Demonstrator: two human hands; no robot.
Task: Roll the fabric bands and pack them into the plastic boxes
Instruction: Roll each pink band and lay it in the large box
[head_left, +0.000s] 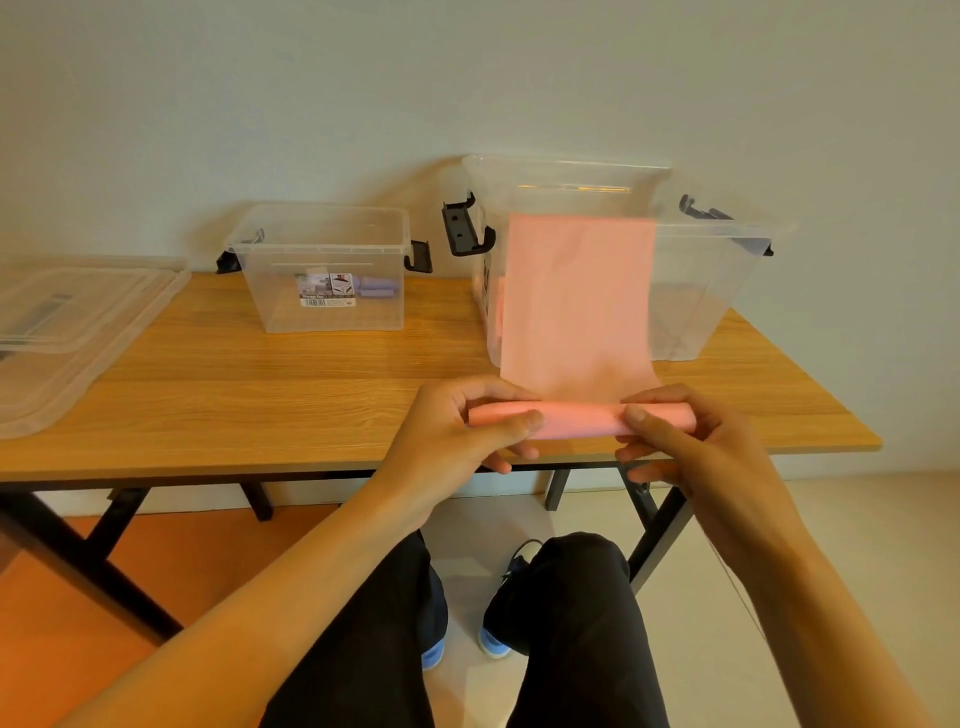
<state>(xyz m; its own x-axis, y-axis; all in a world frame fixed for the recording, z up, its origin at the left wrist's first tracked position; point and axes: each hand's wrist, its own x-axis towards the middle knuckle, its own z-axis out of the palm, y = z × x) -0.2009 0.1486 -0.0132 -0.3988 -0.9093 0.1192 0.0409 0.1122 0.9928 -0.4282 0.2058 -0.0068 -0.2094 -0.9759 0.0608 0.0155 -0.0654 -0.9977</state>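
Note:
A pink fabric band (576, 306) hangs out of the large clear plastic box (727, 291) at the right and runs down to the table's front edge. Its near end is rolled into a tube. My left hand (467, 431) pinches the left end of the roll between thumb and fingers. My right hand (680, 441) pinches the right end the same way. A smaller clear box (322, 244) stands left of centre, holding purple rolled bands (379, 287) behind a label.
A wooden table (234, 395) stands against a white wall. Clear plastic lids (67, 332) are stacked at its left end. Black latches stick out from both boxes. My legs and shoes show below the table's front edge.

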